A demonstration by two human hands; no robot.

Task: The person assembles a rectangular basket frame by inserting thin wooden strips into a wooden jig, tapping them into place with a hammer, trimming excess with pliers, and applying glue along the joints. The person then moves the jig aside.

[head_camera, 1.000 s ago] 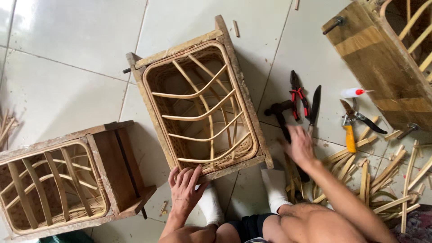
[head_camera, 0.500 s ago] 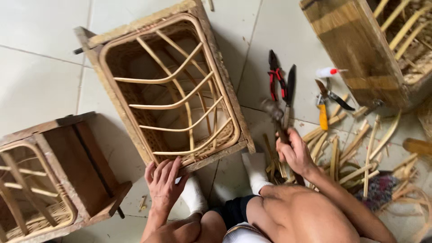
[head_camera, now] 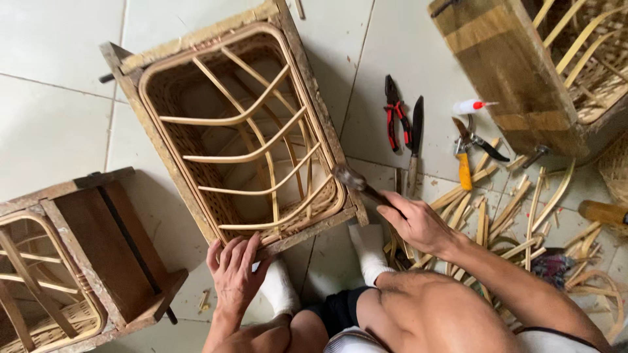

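A wooden box frame with a rattan lattice (head_camera: 235,131) lies on the tiled floor in front of me, its open face up. My left hand (head_camera: 234,271) rests flat on its near edge, fingers spread. My right hand (head_camera: 418,224) grips the handle of a hammer (head_camera: 356,182), whose metal head hangs beside the frame's near right corner. My feet in white socks (head_camera: 369,252) sit just below the frame.
Red-handled pliers (head_camera: 394,117), a dark knife (head_camera: 415,140), yellow-handled cutters (head_camera: 466,153) and a small glue bottle (head_camera: 470,106) lie to the right. Several cut rattan strips (head_camera: 517,209) litter the floor. A second frame (head_camera: 78,255) sits at left, a third (head_camera: 523,72) at top right.
My right hand picked the hammer up from among the tools and brought its head to the frame's near right corner. My left hand stayed on the frame's edge.
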